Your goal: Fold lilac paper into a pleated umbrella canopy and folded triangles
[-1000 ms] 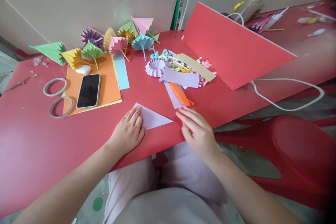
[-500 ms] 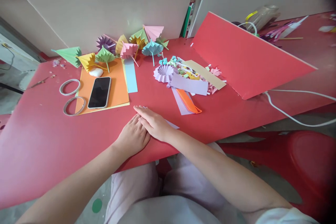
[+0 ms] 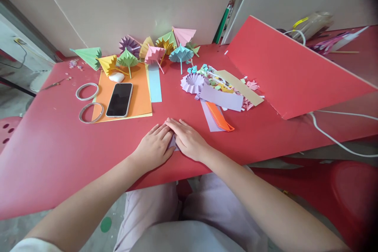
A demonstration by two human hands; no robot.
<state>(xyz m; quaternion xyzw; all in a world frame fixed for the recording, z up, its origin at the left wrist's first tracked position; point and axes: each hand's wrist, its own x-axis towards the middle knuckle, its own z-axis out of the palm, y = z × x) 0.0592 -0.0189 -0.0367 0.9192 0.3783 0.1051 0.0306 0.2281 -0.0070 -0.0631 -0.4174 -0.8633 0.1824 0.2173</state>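
My left hand (image 3: 155,145) lies flat on the red table near its front edge, fingers stretched out. Beside it rests my right hand (image 3: 190,139), also flat, its fingertips touching those of the left. Between and beneath them shows a small part of a light purple paper (image 3: 173,143); the hands hide the rest. To the right are an orange comb-like tool (image 3: 217,116) on a purple paper strip (image 3: 210,125), another purple strip (image 3: 221,97) and a pleated purple paper ring (image 3: 193,83).
Several folded paper umbrellas (image 3: 180,53) line the wall. A phone (image 3: 119,100) lies on orange paper (image 3: 141,104), with two tape rolls (image 3: 91,112) at its left. Paper scraps (image 3: 220,82) form a pile. A red board (image 3: 295,71) leans at the right, a white cable (image 3: 330,141) below it.
My right hand has slid off the back of the left to its right side, uncovering a bit of purple paper between them. The camera view has shifted slightly.
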